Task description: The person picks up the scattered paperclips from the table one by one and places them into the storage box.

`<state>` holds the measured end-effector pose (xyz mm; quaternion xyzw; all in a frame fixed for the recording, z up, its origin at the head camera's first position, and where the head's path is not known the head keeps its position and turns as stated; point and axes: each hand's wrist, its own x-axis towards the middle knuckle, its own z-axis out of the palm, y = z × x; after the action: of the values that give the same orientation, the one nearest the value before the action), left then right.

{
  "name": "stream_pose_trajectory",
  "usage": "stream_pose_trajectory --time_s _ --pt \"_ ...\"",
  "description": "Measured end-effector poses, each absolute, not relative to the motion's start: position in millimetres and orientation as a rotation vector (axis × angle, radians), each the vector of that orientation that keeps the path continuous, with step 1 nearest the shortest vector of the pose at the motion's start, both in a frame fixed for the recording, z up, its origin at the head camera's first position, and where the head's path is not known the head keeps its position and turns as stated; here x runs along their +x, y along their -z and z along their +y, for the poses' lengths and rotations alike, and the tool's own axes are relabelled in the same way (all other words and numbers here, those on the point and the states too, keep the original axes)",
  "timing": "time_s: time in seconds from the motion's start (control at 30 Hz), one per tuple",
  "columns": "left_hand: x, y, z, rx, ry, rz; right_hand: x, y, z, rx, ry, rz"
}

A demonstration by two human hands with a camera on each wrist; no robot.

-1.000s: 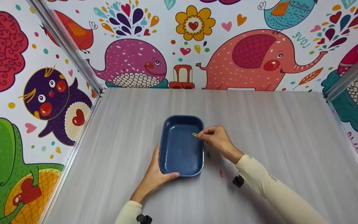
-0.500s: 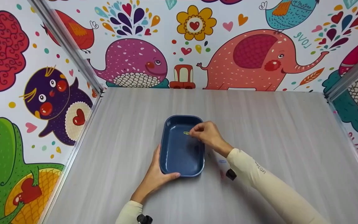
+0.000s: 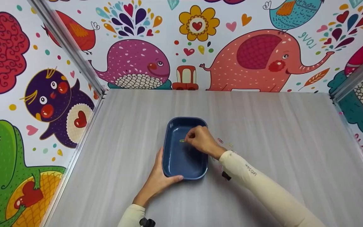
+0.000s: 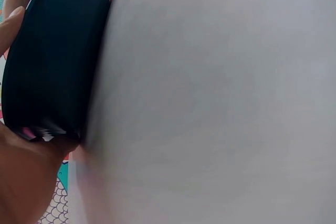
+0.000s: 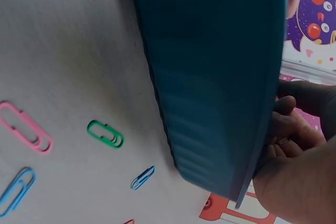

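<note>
Pinching a small yellow-green paper clip (image 3: 182, 141) between thumb and fingertips, right hand (image 3: 201, 141) low over the inside of the blue tray (image 3: 172, 164), clip just above the tray floor toward its far half. Gripping the tray's near left corner, left hand (image 3: 158, 181), thumb over the near rim, fingers along the left wall; tray standing around the middle of the tabletop (image 3: 279, 126), a little left of centre. Lying loose on the tabletop just beside the tray's right wall, more paper clips: pink clip (image 5: 26, 127), green clip (image 5: 105, 134), two blue clips (image 5: 142, 178). Cream sleeves (image 3: 263, 186) on both forearms. Bright cartoon-animal walls (image 3: 257, 53) along the far and side edges of the tabletop
</note>
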<state>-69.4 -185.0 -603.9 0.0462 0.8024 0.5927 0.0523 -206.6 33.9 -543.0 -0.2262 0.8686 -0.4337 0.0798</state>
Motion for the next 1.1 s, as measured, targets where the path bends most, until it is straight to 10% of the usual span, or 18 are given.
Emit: stream_pose_trajectory --time_s 0.5,1.1 --pt "-70.6 608.0 -186.2 0.174 -1.799 2.464 -238.6 618.6 11.2 -0.738 1.211 2.615" --pt "-70.4 606.3 -185.2 0.161 -1.825 2.451 -213.3 577.1 7.2 -0.635 1.08 2.592"
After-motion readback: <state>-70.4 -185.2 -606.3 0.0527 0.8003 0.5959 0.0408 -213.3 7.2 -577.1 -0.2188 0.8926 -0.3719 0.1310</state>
